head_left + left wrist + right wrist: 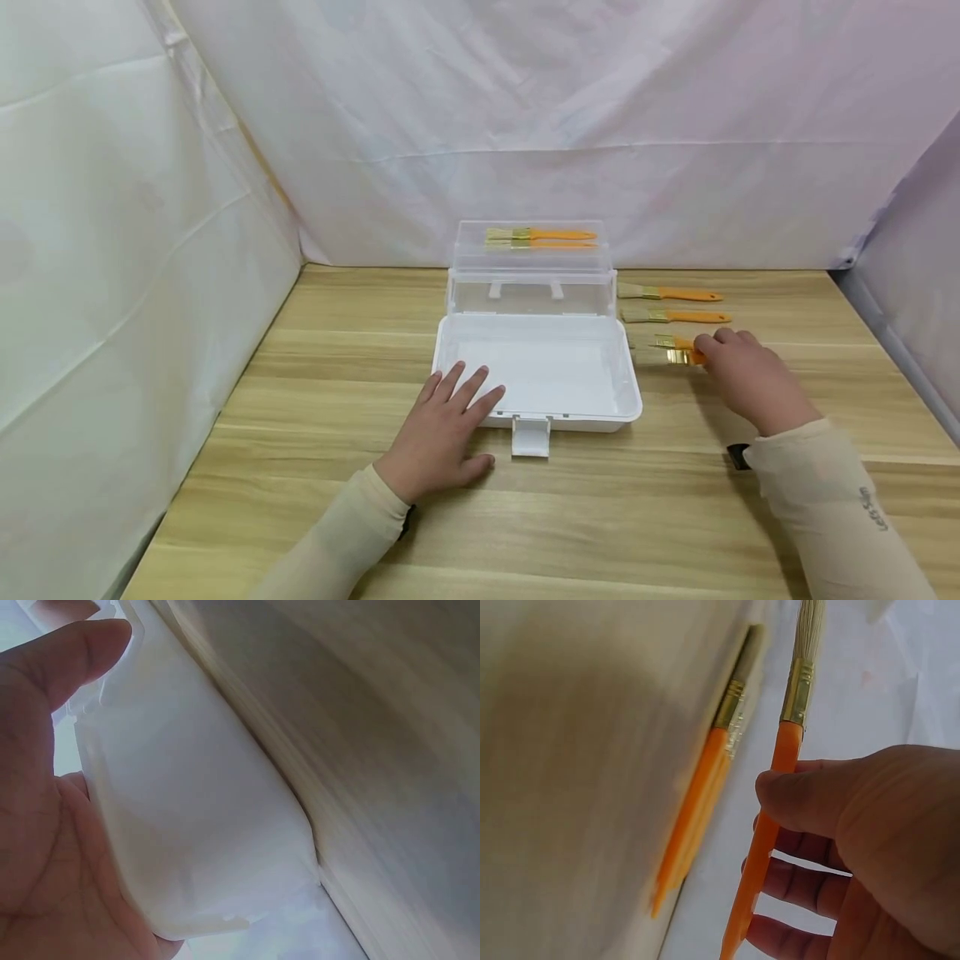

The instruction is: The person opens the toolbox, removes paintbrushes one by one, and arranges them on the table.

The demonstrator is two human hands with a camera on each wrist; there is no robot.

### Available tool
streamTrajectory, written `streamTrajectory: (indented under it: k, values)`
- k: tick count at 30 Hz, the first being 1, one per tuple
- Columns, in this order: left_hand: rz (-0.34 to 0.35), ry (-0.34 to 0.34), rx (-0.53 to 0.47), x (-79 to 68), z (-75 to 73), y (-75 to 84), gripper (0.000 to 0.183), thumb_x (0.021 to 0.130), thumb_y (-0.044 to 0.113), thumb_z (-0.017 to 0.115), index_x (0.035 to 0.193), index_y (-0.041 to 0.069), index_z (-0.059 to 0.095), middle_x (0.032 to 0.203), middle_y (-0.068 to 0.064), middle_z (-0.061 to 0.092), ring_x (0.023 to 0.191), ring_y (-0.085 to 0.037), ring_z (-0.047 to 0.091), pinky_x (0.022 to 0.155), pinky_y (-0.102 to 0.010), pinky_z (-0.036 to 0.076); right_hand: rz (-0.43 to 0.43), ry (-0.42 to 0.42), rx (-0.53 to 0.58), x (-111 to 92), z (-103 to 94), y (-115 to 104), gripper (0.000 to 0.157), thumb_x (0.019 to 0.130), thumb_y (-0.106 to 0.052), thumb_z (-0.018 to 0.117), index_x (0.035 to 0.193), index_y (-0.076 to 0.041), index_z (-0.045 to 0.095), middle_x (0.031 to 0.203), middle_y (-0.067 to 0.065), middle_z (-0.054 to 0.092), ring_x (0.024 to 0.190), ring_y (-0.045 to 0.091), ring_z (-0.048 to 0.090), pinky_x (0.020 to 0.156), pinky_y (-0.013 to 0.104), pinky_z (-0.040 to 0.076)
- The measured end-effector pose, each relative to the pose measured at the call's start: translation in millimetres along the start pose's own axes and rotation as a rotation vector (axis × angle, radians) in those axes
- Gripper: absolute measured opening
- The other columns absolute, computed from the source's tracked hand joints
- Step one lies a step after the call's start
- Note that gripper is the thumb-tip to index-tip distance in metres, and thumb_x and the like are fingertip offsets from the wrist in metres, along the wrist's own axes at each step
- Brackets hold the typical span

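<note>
Orange-handled brush (782, 754): gripped by right hand (753, 379), right of white box (555, 375) | two brushes (697, 317): laid right of box | left hand (442, 442): spread, rested on box's near-left corner

White sheets (465, 92) make this tabletop (600, 525) a booth.

Left hand spread flat, right hand closed in a grip

In the head view, the left hand (442, 437) sits just below centre, back upward, its fingers (467, 390) straight and fanned toward the top, the left thumb (82, 660) apart and pointing right. The sleeved left forearm (337, 533) slants up from the bottom edge. At right, the right hand (753, 375) reaches toward the upper left, the sleeved right forearm (832, 508) rising from the lower right corner. In the right wrist view, the right thumb (806, 799) presses opposite curled fingers.
</note>
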State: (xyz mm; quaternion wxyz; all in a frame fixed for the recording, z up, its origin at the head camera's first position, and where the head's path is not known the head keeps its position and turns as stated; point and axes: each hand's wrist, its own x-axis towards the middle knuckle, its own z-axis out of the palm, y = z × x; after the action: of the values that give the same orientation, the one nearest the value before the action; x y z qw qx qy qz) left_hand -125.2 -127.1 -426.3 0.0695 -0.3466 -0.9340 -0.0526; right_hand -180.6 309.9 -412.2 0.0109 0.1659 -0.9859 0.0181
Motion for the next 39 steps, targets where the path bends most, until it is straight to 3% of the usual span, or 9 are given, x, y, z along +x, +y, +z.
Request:
streamTrajectory:
  k: [6,11,22,30,39]
  values:
    - [-0.006,0.003,0.001,-0.7,0.0,-0.3,0.083,0.079,0.048,0.072,0.151,0.02,0.043,0.157,-0.011,0.035,0.146,-0.039,0.025,0.115,-0.056,0.021,0.007,-0.07,-0.013,-2.3,8.7,0.2,0.022,0.093,0.006,0.06,0.114,0.0,0.062,0.101,0.02,0.059,0.09,0.039,0.055,0.069,0.055,0.049]
    - [-0.001,0.017,-0.012,-1.4,-1.1,-0.1,0.082,0.079,0.047,0.074,0.15,0.019,0.044,0.156,-0.012,0.036,0.145,-0.04,0.027,0.114,-0.056,0.023,-0.006,-0.071,-0.012,-2.6,14.3,4.0,0.017,0.096,0.003,0.056,0.111,-0.003,0.063,0.1,0.017,0.059,0.09,0.037,0.055,0.071,0.055,0.048]
    - [0.002,0.021,-0.018,-1.1,-2.2,0.2,0.082,0.079,0.046,0.074,0.15,0.019,0.044,0.156,-0.012,0.037,0.144,-0.04,0.028,0.114,-0.057,0.023,-0.007,-0.066,-0.005,-1.0,13.5,4.0,0.012,0.096,-0.001,0.058,0.107,-0.004,0.063,0.097,0.016,0.059,0.086,0.035,0.056,0.069,0.055,0.049]
    - [0.006,0.016,-0.005,-1.6,-0.8,-0.2,0.082,0.079,0.048,0.073,0.15,0.019,0.044,0.156,-0.011,0.037,0.144,-0.04,0.028,0.114,-0.056,0.023,-0.01,-0.059,-0.006,-1.0,19.0,5.5,0.017,0.094,-0.003,0.064,0.111,-0.003,0.064,0.1,0.019,0.061,0.088,0.038,0.057,0.07,0.056,0.05]
    - [0.003,0.013,-0.01,-0.4,0.9,-0.7,0.082,0.079,0.047,0.073,0.151,0.019,0.043,0.157,-0.011,0.036,0.145,-0.04,0.027,0.114,-0.056,0.022,-0.008,-0.039,-0.011,-0.9,7.4,6.8,0.024,0.088,0.002,0.069,0.111,-0.001,0.064,0.101,0.022,0.061,0.085,0.038,0.055,0.066,0.054,0.05]
